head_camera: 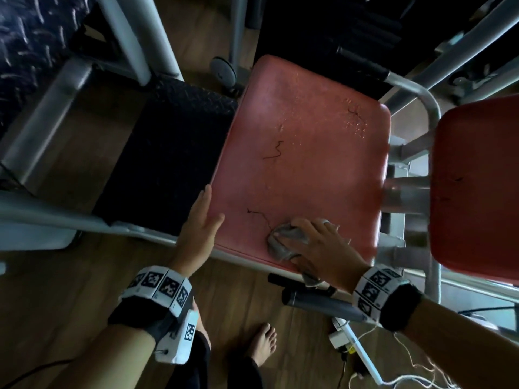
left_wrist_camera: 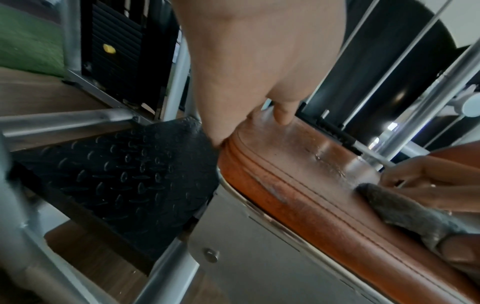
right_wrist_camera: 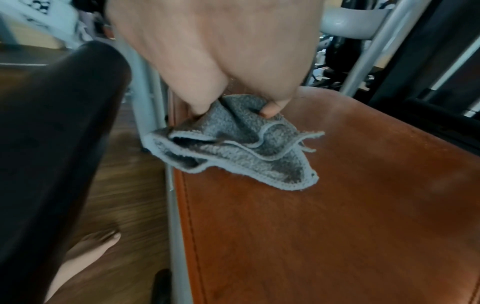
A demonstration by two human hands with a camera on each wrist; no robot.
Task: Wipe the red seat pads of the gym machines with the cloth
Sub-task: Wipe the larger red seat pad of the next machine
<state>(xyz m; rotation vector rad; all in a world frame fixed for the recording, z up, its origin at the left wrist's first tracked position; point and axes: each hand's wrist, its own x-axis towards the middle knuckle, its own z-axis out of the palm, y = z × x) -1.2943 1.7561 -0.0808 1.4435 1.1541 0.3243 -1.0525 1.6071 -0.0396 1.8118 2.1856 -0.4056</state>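
A: Right hand point(head_camera: 317, 242) where?

B: Near front edge of the big red seat pad point(head_camera: 303, 153), fingers curled into the bunched grey cloth point(right_wrist_camera: 233, 142), pinching a fold, pressing it down on the pad.

A: Left hand point(head_camera: 200, 220)?

B: Flat on the pad's left border, fingers straight and held together, thumb out on the red. Holding nothing, probably just steadying.

A: Progress?

B: Looks early. Dark hairs or cracks, can't tell which, and pale specks across the middle and far corner. Second red pad point(head_camera: 477, 192) at right, no cloth on it.

A: Tips for this step?

B: Spread the cloth flatter under the palm, more contact. Long overlapping strokes from the front edge to the far side, even pressure. Mind the stitched seam point(left_wrist_camera: 298, 185) along the edge, likely traps grime.
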